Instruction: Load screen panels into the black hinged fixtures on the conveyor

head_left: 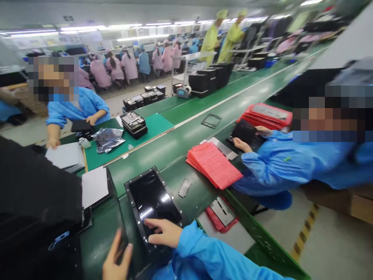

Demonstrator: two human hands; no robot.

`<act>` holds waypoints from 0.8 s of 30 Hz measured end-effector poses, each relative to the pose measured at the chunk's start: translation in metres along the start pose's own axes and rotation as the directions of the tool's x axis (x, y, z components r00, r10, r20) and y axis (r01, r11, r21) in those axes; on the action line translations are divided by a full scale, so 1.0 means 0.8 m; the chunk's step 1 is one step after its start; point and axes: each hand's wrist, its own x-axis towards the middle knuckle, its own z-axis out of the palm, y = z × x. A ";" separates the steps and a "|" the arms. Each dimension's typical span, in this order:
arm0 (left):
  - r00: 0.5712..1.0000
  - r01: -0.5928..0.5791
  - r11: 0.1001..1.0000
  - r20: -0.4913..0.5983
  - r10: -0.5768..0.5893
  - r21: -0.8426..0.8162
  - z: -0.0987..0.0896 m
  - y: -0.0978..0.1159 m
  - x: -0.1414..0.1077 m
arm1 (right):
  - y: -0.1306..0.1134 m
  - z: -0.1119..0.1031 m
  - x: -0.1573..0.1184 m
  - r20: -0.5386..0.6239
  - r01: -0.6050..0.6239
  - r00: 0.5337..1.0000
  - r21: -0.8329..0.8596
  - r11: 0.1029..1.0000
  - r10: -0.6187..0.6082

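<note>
left hand (pixel 118 254) down at the near edge, can't tell if it's gripping anything; right hand (pixel 163 232) spread open, fingers on the glossy black panel (pixel 153 196) lying on the green conveyor belt (pixel 140 167); one slip could scratch that shiny face!

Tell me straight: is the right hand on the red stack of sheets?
No, the right hand rests on the black framed panel, and the red stack of sheets lies apart from it.
</note>
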 end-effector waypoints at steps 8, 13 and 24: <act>0.826 -0.550 0.581 0.288 0.485 0.599 0.094 0.139 -0.095 | 0.024 -0.058 0.010 -0.171 -0.014 0.980 0.442 0.897 0.100; 0.889 -0.408 0.582 0.163 0.427 0.703 0.103 0.140 -0.113 | 0.029 -0.102 0.027 -0.165 -0.071 0.974 0.419 0.905 0.153; 0.963 0.217 0.688 -0.036 -0.267 0.693 0.105 0.111 -0.102 | 0.064 -0.189 0.026 -0.431 0.039 0.897 0.300 0.953 0.099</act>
